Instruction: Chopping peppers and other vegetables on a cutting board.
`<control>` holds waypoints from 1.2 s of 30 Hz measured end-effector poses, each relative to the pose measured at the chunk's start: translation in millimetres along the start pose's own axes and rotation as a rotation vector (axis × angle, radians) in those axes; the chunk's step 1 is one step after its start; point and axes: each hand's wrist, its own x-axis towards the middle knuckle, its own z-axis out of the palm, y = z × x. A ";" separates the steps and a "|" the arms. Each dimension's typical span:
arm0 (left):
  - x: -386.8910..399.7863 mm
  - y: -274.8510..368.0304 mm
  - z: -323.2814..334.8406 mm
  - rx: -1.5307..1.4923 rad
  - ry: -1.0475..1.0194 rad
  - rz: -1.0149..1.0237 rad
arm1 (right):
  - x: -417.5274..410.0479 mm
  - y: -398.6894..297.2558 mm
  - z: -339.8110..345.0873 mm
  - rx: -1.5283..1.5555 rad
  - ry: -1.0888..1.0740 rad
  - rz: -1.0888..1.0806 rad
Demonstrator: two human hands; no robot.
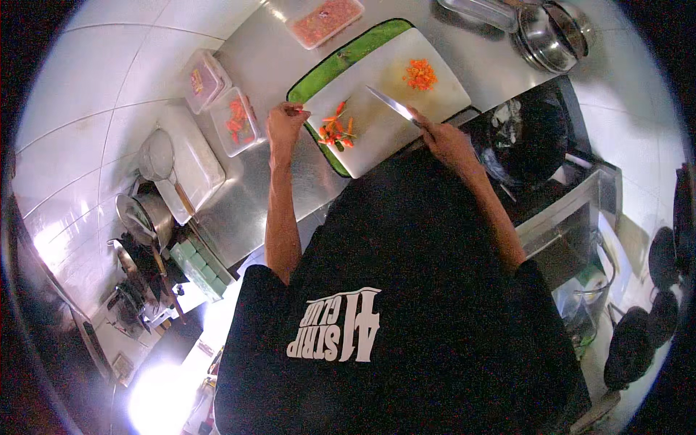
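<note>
My right hand [448, 144] grips the handle of a kitchen knife [394, 103], its blade slanting over a white cutting board [380, 130]. At the board's left edge, my left hand [286, 128] has its fingertips pinched on a small red chili [300, 111], mostly hidden by the fingers. Whole red and orange chilies [336, 133] lie in a loose pile on the board's left part. Chopped orange-red chili [421, 74] forms a heap toward the far right corner. A green board with a dark rim [348, 53] shows beneath the white one.
Left of my left hand stands a clear plastic container with chilies [237, 122], beside another lidded container [205, 81]. A container of reddish food [326, 22] sits behind the board. To the right are a black wok [524, 138] on a stove and metal pots [549, 38]. A strainer [157, 155] lies far left.
</note>
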 end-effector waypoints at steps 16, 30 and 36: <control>-18.8 62.8 165.4 0.263 0.257 0.794 | 13.4 22.2 5.8 0.069 0.296 -0.006; -25.9 99.1 113.7 0.308 -0.114 0.532 | 9.5 18.6 10.6 0.143 0.278 0.090; -55.2 78.0 105.0 0.256 0.186 0.761 | 2.1 -1.6 1.5 0.060 0.174 0.089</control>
